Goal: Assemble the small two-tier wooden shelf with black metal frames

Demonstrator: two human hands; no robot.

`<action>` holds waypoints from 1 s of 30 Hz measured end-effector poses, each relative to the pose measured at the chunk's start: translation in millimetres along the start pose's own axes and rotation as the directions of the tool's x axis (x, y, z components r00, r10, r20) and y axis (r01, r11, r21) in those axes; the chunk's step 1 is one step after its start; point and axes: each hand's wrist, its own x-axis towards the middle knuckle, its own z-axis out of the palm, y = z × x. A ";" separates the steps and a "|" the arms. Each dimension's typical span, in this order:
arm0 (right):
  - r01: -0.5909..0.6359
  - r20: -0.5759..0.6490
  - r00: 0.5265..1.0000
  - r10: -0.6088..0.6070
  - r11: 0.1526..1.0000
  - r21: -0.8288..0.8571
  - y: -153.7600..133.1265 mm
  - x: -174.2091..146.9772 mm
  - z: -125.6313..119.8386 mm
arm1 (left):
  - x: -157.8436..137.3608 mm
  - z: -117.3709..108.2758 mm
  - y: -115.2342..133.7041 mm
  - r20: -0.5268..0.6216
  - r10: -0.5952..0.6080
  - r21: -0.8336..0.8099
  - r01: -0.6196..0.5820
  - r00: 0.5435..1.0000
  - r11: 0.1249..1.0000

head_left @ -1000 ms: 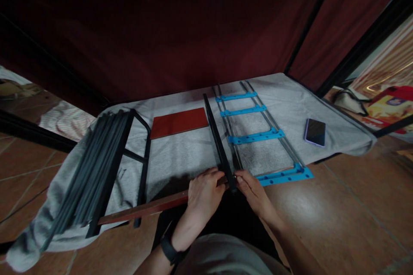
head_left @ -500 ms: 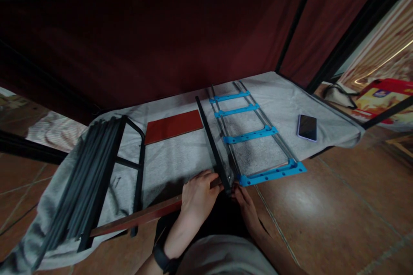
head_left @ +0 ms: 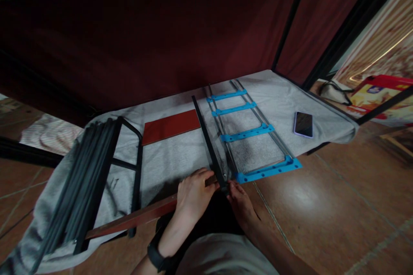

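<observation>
My left hand [head_left: 195,195] is closed around the right end of a long reddish-brown wooden board [head_left: 135,216], close to where it meets a dark metal bar [head_left: 206,135]. That bar runs away from me across the cloth. At the bar's near end, the fingers of my right hand [head_left: 241,208] are pinched together; whatever is between them is too small or hidden to name. The board's other end meets a dark metal frame [head_left: 97,193], beside which lies a bundle of grey tubes [head_left: 82,167].
A rack with blue crosspieces [head_left: 267,171] and thin metal rods lies right of the bar. An orange-red panel [head_left: 171,126] and a phone [head_left: 303,124] rest on the grey cloth [head_left: 174,159]. A dark red panel wall [head_left: 155,43] rises behind.
The view has shifted slightly, so things sit a little further left. My right fingers have moved slightly at the bar's near end; my left hand keeps its grip on the board.
</observation>
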 end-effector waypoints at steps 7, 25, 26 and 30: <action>-0.090 -0.050 0.994 0.093 0.994 0.056 4.2 -0.5 4.7 | -1.6 -2.2 0.0 -0.006 0.016 -0.006 -0.016 1.000 1.000; -0.106 -0.019 0.994 0.112 0.977 0.186 3.4 -1.6 11.7 | -0.5 -3.4 -2.9 0.023 0.024 -0.044 -0.023 0.999 0.999; -0.113 0.009 0.994 0.113 0.973 0.203 2.9 -2.6 10.6 | -0.6 -2.9 -3.5 0.018 0.024 -0.047 -0.023 1.000 0.999; -0.098 -0.018 0.994 0.104 0.971 0.218 3.7 -0.7 9.6 | -1.3 -0.2 -6.9 -0.004 0.034 -0.065 -0.034 0.999 0.997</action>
